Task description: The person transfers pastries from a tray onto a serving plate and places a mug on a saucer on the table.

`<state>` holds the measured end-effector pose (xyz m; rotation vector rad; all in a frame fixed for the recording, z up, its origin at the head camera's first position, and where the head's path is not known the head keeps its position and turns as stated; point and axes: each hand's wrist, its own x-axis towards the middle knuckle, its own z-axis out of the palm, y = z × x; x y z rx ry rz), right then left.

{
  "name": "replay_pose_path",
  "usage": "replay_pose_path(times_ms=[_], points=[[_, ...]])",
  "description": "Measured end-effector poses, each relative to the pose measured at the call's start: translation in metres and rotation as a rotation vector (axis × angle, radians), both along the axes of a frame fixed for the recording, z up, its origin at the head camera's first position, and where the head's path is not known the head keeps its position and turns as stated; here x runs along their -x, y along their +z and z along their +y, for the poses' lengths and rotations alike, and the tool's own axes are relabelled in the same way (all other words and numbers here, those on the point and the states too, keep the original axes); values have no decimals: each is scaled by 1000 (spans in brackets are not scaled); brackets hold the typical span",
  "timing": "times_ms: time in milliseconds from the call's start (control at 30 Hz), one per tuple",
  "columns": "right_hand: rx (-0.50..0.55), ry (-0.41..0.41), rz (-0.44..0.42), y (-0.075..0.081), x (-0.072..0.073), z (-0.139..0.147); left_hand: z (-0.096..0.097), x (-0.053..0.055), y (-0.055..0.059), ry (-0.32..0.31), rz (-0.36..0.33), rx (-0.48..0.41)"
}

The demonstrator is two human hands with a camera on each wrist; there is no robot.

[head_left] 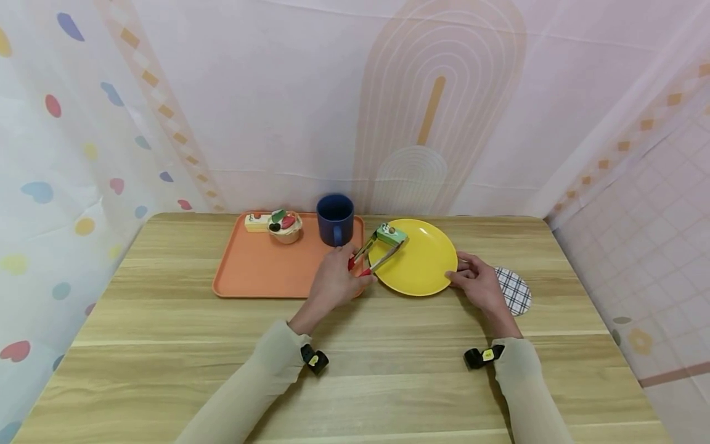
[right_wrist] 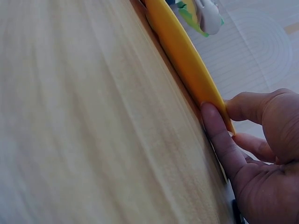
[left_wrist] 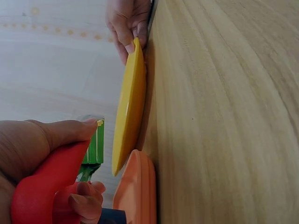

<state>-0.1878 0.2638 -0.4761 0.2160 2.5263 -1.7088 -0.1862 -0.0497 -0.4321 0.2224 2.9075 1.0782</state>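
Gripping red-handled metal tongs [head_left: 385,259] in the left hand [head_left: 335,277], held the green rectangular toy cake [head_left: 391,235] above the round yellow plastic plate [head_left: 424,262], between both hands; pinched its rim with the right hand [head_left: 479,282]; probably needed gentle, even pressure.

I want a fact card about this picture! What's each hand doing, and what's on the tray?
Left hand: holds tongs
Tongs: pinch green cake over yellow plate
Right hand: holds the plate's rim
On orange tray: cupcake, yellow cake slice, blue mug
Near right hand: checked coaster
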Motion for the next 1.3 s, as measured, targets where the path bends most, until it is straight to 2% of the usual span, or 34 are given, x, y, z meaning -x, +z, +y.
replay_pose_path(times_ms=[267, 500, 1000, 1300], points=[[-11, -5, 1, 0, 0, 1, 7, 6, -5, -3, -8, -6], [3, -2, 1, 0, 1, 0, 13, 8, -6, -1, -39, 49], [15, 2, 2, 1, -1, -1, 15, 11, -11, 5, -14, 110], [5, 9, 10, -1, 0, -1, 16, 12, -10, 0, -7, 151]])
